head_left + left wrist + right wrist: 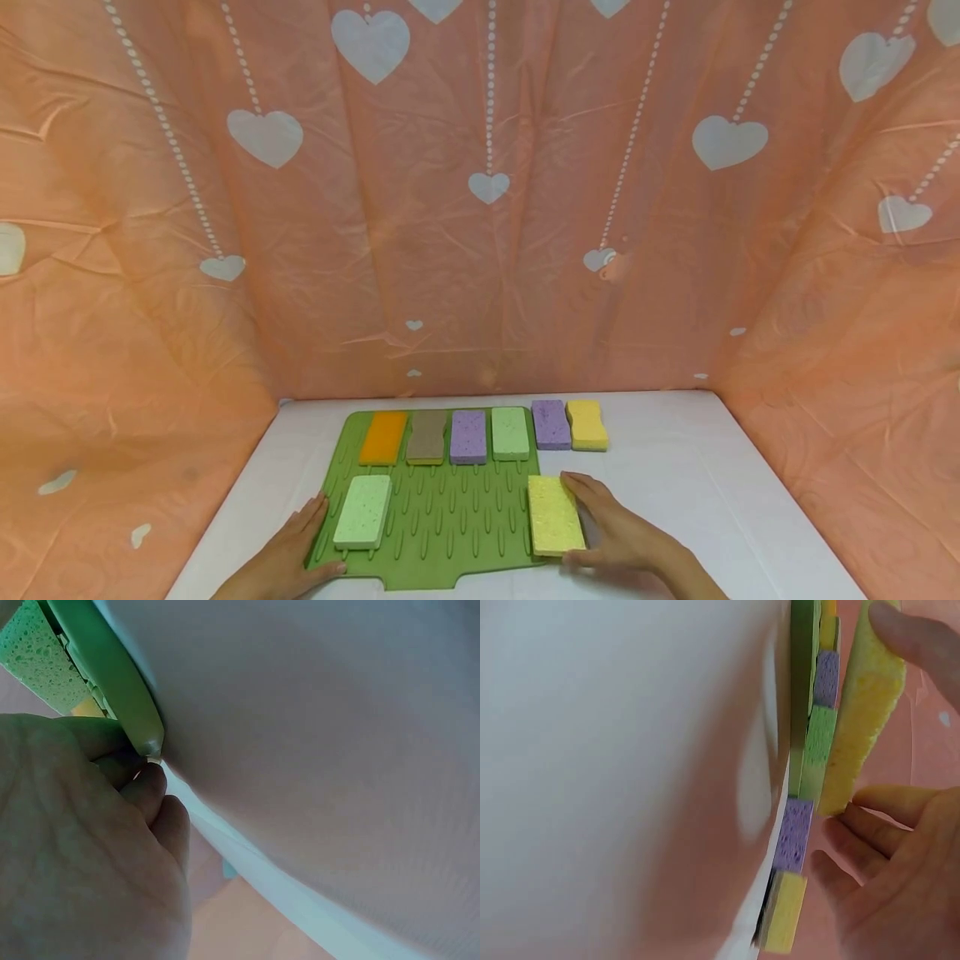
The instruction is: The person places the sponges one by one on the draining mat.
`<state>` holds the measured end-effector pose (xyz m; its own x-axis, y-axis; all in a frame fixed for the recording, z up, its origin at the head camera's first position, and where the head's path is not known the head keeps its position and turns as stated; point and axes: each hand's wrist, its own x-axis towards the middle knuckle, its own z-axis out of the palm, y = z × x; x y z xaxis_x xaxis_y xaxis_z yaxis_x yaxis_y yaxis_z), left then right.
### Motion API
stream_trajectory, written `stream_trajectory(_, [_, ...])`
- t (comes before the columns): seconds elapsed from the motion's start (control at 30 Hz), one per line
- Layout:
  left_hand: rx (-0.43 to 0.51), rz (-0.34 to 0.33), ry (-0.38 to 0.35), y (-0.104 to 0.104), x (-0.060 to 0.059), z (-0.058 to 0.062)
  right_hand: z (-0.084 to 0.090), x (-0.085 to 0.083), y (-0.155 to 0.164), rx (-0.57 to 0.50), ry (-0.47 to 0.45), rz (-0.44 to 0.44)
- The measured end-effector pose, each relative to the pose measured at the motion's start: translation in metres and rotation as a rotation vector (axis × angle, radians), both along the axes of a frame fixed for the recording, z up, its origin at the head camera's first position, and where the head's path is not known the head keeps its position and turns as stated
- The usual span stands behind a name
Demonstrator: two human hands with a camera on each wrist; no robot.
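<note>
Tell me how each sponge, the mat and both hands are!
Green mat: lying on the table
Orange sponge: on the mat
Brown sponge: on the mat
Left purple sponge: on the mat
Right purple sponge: off the mat
Back green sponge: on the mat
Front green sponge: on the mat
Wavy yellow sponge: off the mat
Straight yellow sponge: held raised, at the mat's right edge
Left hand: touching the mat
Right hand: holding that sponge

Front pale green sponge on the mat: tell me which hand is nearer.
Left. The left hand is at the left edge of the green mat, just left of the pale green sponge; the right hand is across the mat, holding a yellow sponge.
</note>
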<state>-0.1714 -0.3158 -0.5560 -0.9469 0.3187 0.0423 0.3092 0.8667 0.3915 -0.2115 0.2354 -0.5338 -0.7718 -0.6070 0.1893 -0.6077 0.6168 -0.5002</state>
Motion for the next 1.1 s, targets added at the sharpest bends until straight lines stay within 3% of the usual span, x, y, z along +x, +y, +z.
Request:
stream_trajectory(0.1, [0.001, -0.02, 0.096, -0.005, 0.0, -0.012, 0.0, -0.002, -0.008, -0.01, 0.0, 0.023])
stream_trajectory(0.23, [0.059, -0.023, 0.155, -0.009, -0.003, -0.025, 0.001, -0.005, -0.019, -0.012, -0.018, 0.035])
stream_trajectory(0.3, [0.054, -0.032, 0.173, -0.009, -0.002, -0.026, 0.001, -0.005, -0.024, -0.016, -0.033, 0.035])
stream_trajectory(0.43, [0.026, -0.029, 0.112, -0.007, 0.0, -0.016, 0.001, -0.007, -0.035, -0.013, -0.064, 0.035])
stream_trajectory(0.53, [0.022, -0.007, 0.011, -0.001, 0.0, -0.003, 0.001, -0.009, -0.043, -0.021, -0.086, 0.043])
stream_trajectory(0.67, [0.014, 0.014, -0.069, 0.005, 0.001, 0.01, 0.002, -0.011, -0.055, -0.021, -0.09, 0.05])
stream_trajectory(1.1, [0.005, 0.025, -0.078, 0.006, 0.002, 0.013, 0.003, -0.013, -0.092, -0.01, -0.069, 0.032])
